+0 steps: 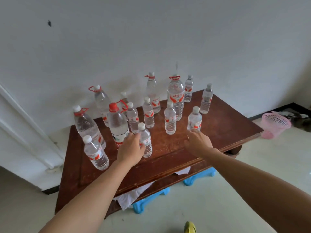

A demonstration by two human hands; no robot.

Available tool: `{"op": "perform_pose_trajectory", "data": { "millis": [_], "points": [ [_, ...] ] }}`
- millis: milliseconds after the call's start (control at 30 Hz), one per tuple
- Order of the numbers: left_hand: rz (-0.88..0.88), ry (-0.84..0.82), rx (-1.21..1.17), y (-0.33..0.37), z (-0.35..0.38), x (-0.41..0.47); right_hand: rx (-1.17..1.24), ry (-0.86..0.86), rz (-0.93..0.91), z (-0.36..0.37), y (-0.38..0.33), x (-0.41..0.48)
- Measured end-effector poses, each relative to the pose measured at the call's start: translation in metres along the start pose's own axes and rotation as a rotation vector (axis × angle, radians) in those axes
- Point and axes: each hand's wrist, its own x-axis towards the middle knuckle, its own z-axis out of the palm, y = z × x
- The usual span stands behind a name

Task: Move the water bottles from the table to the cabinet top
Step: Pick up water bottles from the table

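The left grip (130, 148) was wrapped round the waist of the near bottle (146, 142), with the thumb across the front and the fingers behind. That bottle stood upright on the desk (227, 121), its cap above the knuckles and its body showing just right of them. The right grip (198, 142) was spread with the fingers straight. Its fingertips lay at the foot of the right bottle (194, 119), which stood directly ahead. Whether they touched it could not be told.

Both small bottles looked full, so each was probably light enough for one hand. Their thin, clear walls would likely give under a hard squeeze, and the smooth label could slip. The ribbed body below the label seemed the best place to hold, rather than the cap.

The big bottle (117, 126) with a red cap stood just left of the left grip, close enough to be knocked on the lift. It was likely much heavier, and the red loop at its neck looked like the place to take it. The other bottles (170, 118) stood beyond both grips. No cabinet was in view.
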Motion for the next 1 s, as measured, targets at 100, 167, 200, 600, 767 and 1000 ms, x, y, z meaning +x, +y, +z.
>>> {"op": "perform_pose_trajectory", "data": {
  "millis": [100,167,200,600,767,1000],
  "points": [
    [-0.006,0.077,0.057,0.01,0.018,0.049,-0.018,0.115,-0.035,-0.002,0.025,0.062],
    [-0.036,0.082,0.117,0.015,0.031,0.073,-0.04,0.185,-0.068,-0.003,0.041,0.099],
    [-0.06,0.069,0.139,0.016,0.038,0.079,-0.05,0.199,-0.079,-0.002,0.047,0.113],
    [-0.081,0.115,0.257,0.014,0.066,0.153,-0.06,0.163,-0.111,0.017,0.088,0.215],
    [-0.116,0.119,0.166,0.015,0.07,0.173,0.035,0.154,-0.047,0.018,0.091,0.223],
    [-0.113,0.143,0.147,0.009,0.06,0.167,-0.082,0.124,-0.119,0.012,0.089,0.219]
  ]
}}
